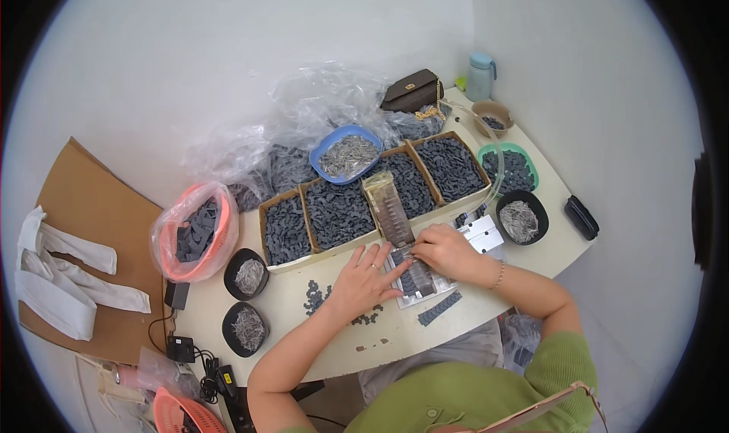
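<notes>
A small metal-and-clear-plastic fixture [406,301] with rows of dark grey parts lies near the front edge of the table. My left hand [363,281] rests at its left side, fingers spread, a fingertip touching it. From the right, my right hand [454,255] reaches over the fixture with its fingers pinched together; what they hold is hidden. A clear ridged plastic tray [389,211] leans from the fixture up over the parts boxes. To the right of the fixture is a silver metal block [483,234]. A flat strip of grey parts [440,309] lies in front.
Cardboard boxes [285,266] of grey parts line the table behind. Black bowls [247,329] of metal pins stand left, another black bowl [522,217] right. A blue basin [347,154], green basin [509,169] and orange basket [194,232] surround them. Loose parts [316,297] lie by my left wrist.
</notes>
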### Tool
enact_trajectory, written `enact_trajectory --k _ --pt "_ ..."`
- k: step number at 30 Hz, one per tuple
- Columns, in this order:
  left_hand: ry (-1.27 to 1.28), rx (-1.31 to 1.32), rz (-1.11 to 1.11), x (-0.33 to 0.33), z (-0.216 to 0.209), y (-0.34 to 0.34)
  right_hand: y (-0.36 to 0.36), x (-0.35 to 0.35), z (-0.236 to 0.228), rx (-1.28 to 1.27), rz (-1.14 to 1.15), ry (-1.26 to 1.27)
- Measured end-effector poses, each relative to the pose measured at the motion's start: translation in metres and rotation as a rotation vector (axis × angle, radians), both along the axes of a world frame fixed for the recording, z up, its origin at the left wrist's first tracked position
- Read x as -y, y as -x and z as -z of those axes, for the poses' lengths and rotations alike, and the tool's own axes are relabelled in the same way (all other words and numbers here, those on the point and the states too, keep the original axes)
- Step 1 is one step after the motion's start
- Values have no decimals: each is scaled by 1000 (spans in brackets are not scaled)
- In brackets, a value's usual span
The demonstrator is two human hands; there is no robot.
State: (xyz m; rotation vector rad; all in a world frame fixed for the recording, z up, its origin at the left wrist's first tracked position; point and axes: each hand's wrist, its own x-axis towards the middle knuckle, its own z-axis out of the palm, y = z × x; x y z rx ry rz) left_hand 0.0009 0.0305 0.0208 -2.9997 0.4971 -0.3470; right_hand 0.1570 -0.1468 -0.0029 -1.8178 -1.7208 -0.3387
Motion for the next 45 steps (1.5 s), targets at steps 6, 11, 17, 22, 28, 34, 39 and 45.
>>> enact_trajectory --k 6,11,17,22,28,34,39,45 --pt "430 29 -120 10 19 5 13 21 -8 112 122 104" --pt "455 65 -159 33 27 1 22 22 -10 115 90 106" --pt "456 79 -213 33 27 0 11 14 -5 129 54 123" --pt "434 55 -206 37 29 1 15 13 -2 246 65 145" --pt "371 59 -186 48 30 14 24 27 -13 206 31 205" --pt "234 47 -204 54 28 24 31 41 -13 128 15 184" --pt "229 -36 -187 44 14 25 20 35 -10 119 3 155" --pt "247 -102 -128 24 5 16 24 36 -10 156 -6 212"
